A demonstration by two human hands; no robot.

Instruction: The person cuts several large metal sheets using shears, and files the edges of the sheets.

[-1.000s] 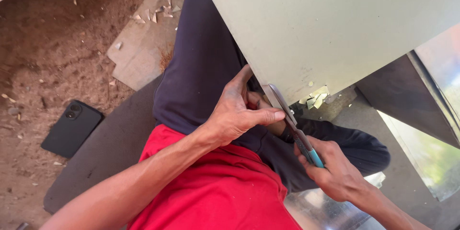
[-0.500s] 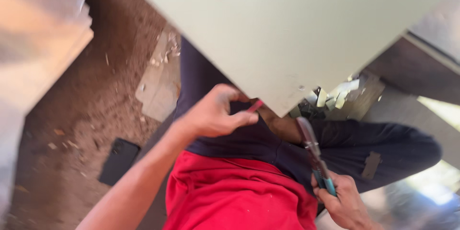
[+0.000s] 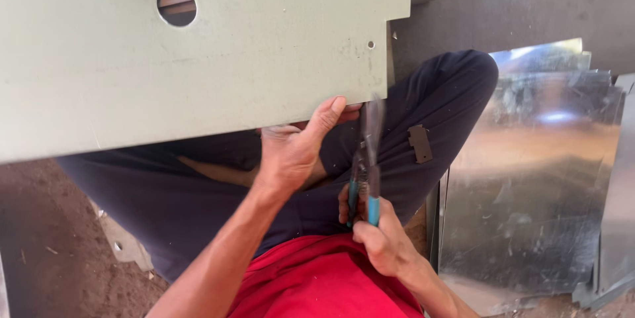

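Seated worker trimming a sheet-metal panel. The person sits cross-legged on a dirt floor (image 3: 40,252), in dark trousers (image 3: 436,93) and a red shirt (image 3: 317,278), with a large pale green metal panel (image 3: 198,60) held across the lap and filling the upper left of the view. The panel carries one round hole (image 3: 176,5) near its top and a small drilled hole (image 3: 371,45) close to its right edge.

The left hand (image 3: 294,149) grips the panel's lower edge near the right corner: the thumb lies flat against the front face, and the fingers are curled behind the sheet, out of sight.

The right hand (image 3: 380,238) is closed firmly around the blue handles of a pair of tin snips (image 3: 366,172), held upright just beside the left hand. The blades point up toward the panel's lower right corner; they are blurred, so whether they touch the edge cannot be told.

To the right, shiny galvanised sheets (image 3: 529,179) lean upright near the person's knee. A small grey offcut (image 3: 126,245) lies on the floor at lower left.
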